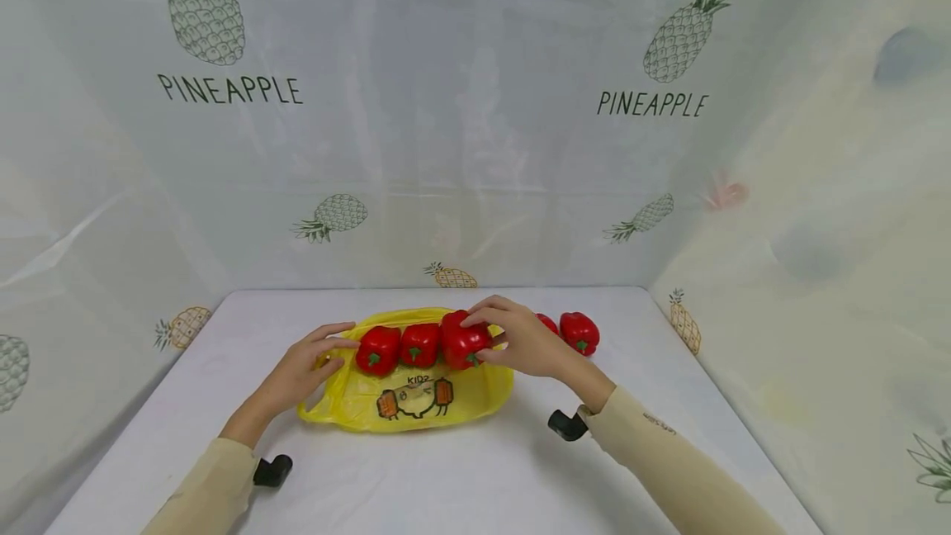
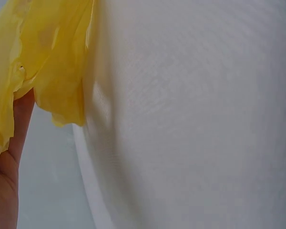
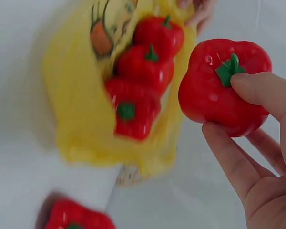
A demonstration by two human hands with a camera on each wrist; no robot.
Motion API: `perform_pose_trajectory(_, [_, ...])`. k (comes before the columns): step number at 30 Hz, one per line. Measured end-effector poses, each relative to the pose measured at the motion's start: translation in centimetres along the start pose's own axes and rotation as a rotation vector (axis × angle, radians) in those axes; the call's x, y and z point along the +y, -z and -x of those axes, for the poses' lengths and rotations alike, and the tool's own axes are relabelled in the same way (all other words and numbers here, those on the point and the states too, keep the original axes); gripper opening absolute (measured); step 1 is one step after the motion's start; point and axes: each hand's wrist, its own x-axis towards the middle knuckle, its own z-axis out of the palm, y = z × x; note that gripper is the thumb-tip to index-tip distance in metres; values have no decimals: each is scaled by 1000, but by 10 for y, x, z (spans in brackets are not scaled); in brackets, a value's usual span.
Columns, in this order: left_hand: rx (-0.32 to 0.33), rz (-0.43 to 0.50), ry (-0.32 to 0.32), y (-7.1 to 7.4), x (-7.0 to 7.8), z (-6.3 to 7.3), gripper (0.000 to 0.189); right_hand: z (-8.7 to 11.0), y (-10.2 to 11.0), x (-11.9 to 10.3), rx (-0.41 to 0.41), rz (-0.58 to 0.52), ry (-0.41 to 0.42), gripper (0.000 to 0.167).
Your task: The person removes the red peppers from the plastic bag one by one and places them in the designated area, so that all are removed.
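Observation:
My right hand (image 1: 523,338) holds a red bell pepper (image 3: 224,90) with a green stem. The thumb lies by the stem, and the other fingers support the pepper from below. It overlaps the right end of a yellow plastic bag (image 1: 475,403) with a cartoon print. Three more red peppers (image 3: 145,69) sit in a row within the bag's opening. My left hand (image 1: 303,362) is at the bag's left end, fingers extended toward the leftmost pepper (image 1: 379,351). In the left wrist view, yellow film (image 2: 62,62) drapes over that hand and hides its fingertips.
To the right of the bag, a red pepper (image 1: 579,333) lies on the white table (image 1: 416,485), with another (image 1: 547,323) partly behind my right hand. A pineapple-printed curtain (image 1: 461,130) hangs behind the table's far edge and along both sides.

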Motion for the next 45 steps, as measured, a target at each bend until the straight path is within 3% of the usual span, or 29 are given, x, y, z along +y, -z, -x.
perform_pose_trajectory(12, [-2,-15,31,1,0,1,35,45,69,41,125,129,-48,48])
perform_pose_trajectory(22, [-18,-10,56,1,2,1,34,80,107,90,221,198,-96,50])
perform_pose_trajectory(33, [-13,-14,26,1,-1,1,35,110,129,129,260,218,-130,48])
perform_pose_trajectory(38, [-12,-22,25,1,0,2,35,119,130,146,241,182,-171,48])
perform_pose_trajectory(45, [-11,-25,21,1,2,2,35,134,127,162,237,223,-215,47])
